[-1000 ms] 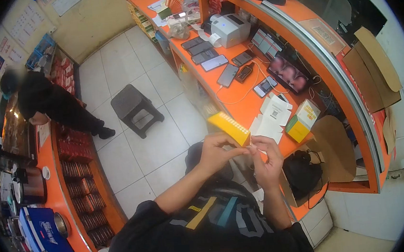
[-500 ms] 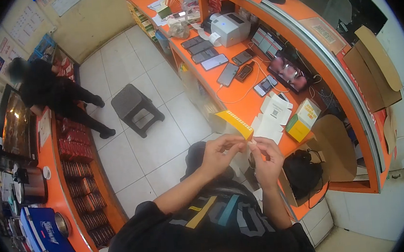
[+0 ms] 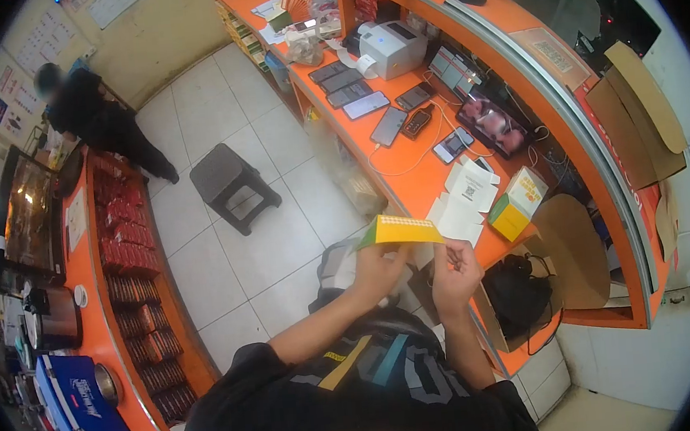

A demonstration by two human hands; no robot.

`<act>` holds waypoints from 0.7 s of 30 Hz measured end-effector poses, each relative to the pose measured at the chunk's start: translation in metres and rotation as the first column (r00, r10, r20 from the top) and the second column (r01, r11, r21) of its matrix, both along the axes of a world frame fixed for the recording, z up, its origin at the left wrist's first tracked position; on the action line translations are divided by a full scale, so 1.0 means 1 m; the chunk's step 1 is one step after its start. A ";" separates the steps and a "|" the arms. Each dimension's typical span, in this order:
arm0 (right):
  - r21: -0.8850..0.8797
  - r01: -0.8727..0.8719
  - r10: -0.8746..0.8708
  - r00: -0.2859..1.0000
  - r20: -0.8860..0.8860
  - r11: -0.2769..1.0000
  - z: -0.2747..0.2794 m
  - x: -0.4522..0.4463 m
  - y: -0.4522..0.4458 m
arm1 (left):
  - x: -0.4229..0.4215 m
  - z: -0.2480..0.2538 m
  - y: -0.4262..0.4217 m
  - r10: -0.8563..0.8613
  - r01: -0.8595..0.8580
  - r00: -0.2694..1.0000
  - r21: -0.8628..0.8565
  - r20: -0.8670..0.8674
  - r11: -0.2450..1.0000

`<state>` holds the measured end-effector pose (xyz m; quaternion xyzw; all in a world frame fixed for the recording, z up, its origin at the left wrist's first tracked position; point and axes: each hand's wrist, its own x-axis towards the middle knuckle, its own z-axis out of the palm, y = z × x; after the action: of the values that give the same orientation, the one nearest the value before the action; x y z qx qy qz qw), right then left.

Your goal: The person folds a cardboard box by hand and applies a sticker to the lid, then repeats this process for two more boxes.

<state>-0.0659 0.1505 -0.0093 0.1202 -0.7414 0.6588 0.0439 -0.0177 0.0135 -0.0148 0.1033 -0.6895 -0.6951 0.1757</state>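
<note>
In front of my body I have a piece of yellow-and-green folded cardboard [image 3: 402, 228], with a row of small pale marks along its upper edge. My left hand [image 3: 379, 272] grips it from below at its left part, and the cardboard hides some of those fingers. At its right corner, the curled fingers of my right hand [image 3: 455, 271] pinch the edge. Just beyond, on the orange counter, lie white unfolded cartons [image 3: 468, 196] and a yellow, green and white box [image 3: 518, 204].
Several phones [image 3: 366, 105] and a white label printer [image 3: 394, 49] sit along the counter [image 3: 418, 186]. An open brown carton [image 3: 494, 321] holds a black item. A dark stool [image 3: 231, 176] stands on the tiles. A person in black [image 3: 102, 113] is by the left shelves.
The yellow cardboard has turned to show more of its broad face and sits lower. My right hand has shifted slightly down. The person in black has moved farther back.
</note>
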 end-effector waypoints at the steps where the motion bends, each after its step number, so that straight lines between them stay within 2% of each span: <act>1: 0.070 0.018 -0.013 0.997 -0.070 0.997 0.004 -0.001 0.000 | 0.001 0.008 -0.002 -0.047 0.050 0.999 -0.163 0.027 0.985; 2: 0.140 0.042 -0.022 0.990 -0.141 0.989 0.007 -0.002 0.000 | 0.003 0.017 -0.003 -0.089 0.104 0.994 -0.319 0.061 0.942; 4: 0.301 0.171 -0.063 0.939 -0.339 0.938 0.006 -0.016 0.008 | 0.017 0.058 -0.008 -0.424 0.440 0.898 -0.259 0.118 0.860; 5: 0.370 0.242 -0.064 0.899 -0.433 0.897 0.005 -0.021 0.012 | 0.025 0.068 -0.014 -0.573 0.589 0.808 -0.219 0.138 0.778; 6: 0.316 0.225 -0.067 0.895 -0.441 0.922 0.004 -0.023 0.014 | 0.028 0.063 -0.023 -0.761 0.763 0.646 -0.067 0.064 0.643; 8: 0.203 0.185 -0.075 0.887 -0.455 0.961 0.003 -0.025 0.015 | 0.034 0.050 -0.038 -0.601 0.589 0.795 0.124 0.089 0.798; 9: 0.279 0.116 0.052 0.847 -0.530 0.953 0.004 -0.023 0.015 | 0.034 0.042 -0.042 -0.512 0.482 0.851 0.214 0.120 0.850; 10: 0.360 0.052 0.182 0.790 -0.585 0.932 0.007 -0.018 0.015 | 0.023 0.035 -0.040 -0.262 0.236 0.954 0.170 0.145 0.957; 11: 0.443 -0.005 0.313 0.716 -0.624 0.896 0.009 -0.013 0.013 | 0.014 0.025 -0.038 -0.241 0.219 0.965 0.182 0.107 0.959; 12: 0.432 -0.201 0.430 0.725 -0.537 0.879 0.006 -0.005 0.009 | 0.005 0.014 -0.039 -0.217 0.201 0.974 0.192 0.064 0.961; 13: 0.409 -0.287 0.478 0.715 -0.511 0.866 0.010 0.001 0.003 | 0.001 0.007 -0.041 -0.191 0.183 0.981 0.200 0.019 0.962; 14: 0.383 -0.369 0.525 0.700 -0.484 0.847 0.018 0.007 -0.003 | 0.004 0.003 -0.049 -0.341 0.290 0.931 0.304 0.132 0.908; 15: 0.354 -0.448 0.570 0.682 -0.458 0.821 0.022 0.011 -0.006 | 0.003 -0.004 -0.047 -0.308 0.261 0.948 0.350 0.086 0.900; 16: 0.275 -0.442 0.521 0.743 -0.421 0.854 0.012 0.015 -0.006 | 0.003 -0.013 -0.041 -0.272 0.233 0.961 0.398 0.043 0.887; 17: 0.012 -0.460 0.441 0.845 -0.301 0.888 0.003 0.019 -0.010 | 0.004 -0.020 -0.038 -0.232 0.206 0.973 0.445 0.004 0.872; 18: -0.249 -0.411 0.385 0.911 -0.147 0.877 -0.007 0.023 -0.016 | 0.004 -0.025 -0.038 -0.222 0.197 0.975 0.421 0.011 0.886; 19: -0.483 -0.299 0.354 0.935 0.024 0.823 -0.016 0.023 -0.020 | 0.006 -0.025 -0.035 -0.211 0.202 0.977 0.310 -0.006 0.929; 21: -0.511 -0.229 0.360 0.917 0.174 0.829 -0.022 0.011 -0.015 | 0.010 -0.024 -0.025 -0.200 0.203 0.979 0.080 -0.041 0.976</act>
<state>-0.0549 0.1356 -0.0312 0.1309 -0.5260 0.8304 -0.1290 -0.0076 -0.0111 -0.0387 0.0288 -0.6639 -0.7390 0.1109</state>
